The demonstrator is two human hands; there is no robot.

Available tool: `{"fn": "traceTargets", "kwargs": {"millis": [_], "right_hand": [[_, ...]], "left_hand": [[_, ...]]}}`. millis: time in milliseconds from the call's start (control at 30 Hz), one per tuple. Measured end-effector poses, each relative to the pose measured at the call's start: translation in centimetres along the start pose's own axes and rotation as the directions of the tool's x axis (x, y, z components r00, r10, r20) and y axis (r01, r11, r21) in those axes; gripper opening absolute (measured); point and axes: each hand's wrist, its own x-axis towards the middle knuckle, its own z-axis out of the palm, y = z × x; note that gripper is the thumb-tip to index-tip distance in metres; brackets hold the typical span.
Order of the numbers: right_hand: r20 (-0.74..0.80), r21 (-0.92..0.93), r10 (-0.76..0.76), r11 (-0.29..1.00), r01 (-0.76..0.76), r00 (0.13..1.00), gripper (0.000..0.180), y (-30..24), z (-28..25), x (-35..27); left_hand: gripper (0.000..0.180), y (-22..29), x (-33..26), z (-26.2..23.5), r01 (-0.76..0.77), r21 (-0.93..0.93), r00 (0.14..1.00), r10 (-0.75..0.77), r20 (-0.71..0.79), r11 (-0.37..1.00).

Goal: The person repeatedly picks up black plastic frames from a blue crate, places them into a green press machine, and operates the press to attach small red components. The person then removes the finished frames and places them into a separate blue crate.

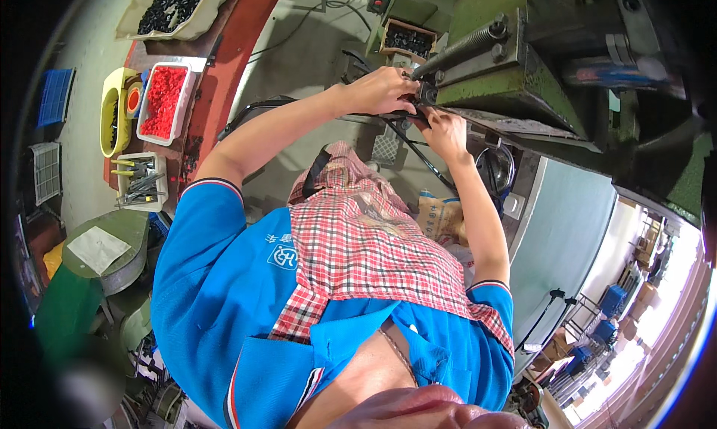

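My left hand (382, 91) is up at the green machine (515, 85), fingers curled beside a dark metal fitting (427, 93) under a coil spring (467, 49). Just below and to the right, my right hand (447, 136) is closed, its thumb and fingertips pinched together near the same fitting. A thin black piece shows between the two hands, mostly covered by the fingers; its kind is not clear. Black cables or tubes (427, 160) run close beneath the hands.
A red bench (245, 36) on the left carries a white tray of red parts (166, 104), a yellow container (113, 115), a tool box (142, 181) and a tray of black parts (175, 7). Another box of black parts (408, 40) stands beyond my hands. A sack (441, 216) lies below.
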Motion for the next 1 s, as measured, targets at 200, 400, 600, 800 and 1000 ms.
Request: {"fn": "traceTargets", "kwargs": {"millis": [200, 400, 600, 800, 1000], "right_hand": [[-0.120, 0.023, -0.063, 0.998, 0.066, 0.991, 0.030, 0.3, 0.5, 0.0], [-0.057, 0.038, -0.027, 0.999, 0.029, 0.998, 0.026, 0.1, 0.5, -0.1], [-0.054, 0.060, 0.026, 0.998, -0.023, 0.998, 0.035, 0.8, 1.0, -0.9], [-0.074, 0.003, -0.006, 1.000, 0.006, 0.997, 0.038, -0.1, -0.4, -0.2], [-0.014, -0.064, -0.068, 0.996, 0.067, 0.998, 0.026, -0.1, -1.8, 0.7]], "left_hand": [[0.032, 1.5, -0.2, 0.5, 0.021, 0.008, 0.998, -0.021, -0.063, 1.000], [0.048, 1.0, 0.2, 1.7, 0.279, 0.003, 0.957, -0.278, 0.076, 0.960], [0.073, 1.2, -3.2, 0.4, 0.050, 0.575, 0.962, -0.194, 0.191, 0.816], [0.065, -0.6, -4.1, 1.5, -0.063, 0.604, 0.991, -0.022, 0.131, 0.795], [0.065, -0.2, -2.7, -0.5, -0.101, 0.434, 0.977, 0.006, 0.215, 0.895]]}}
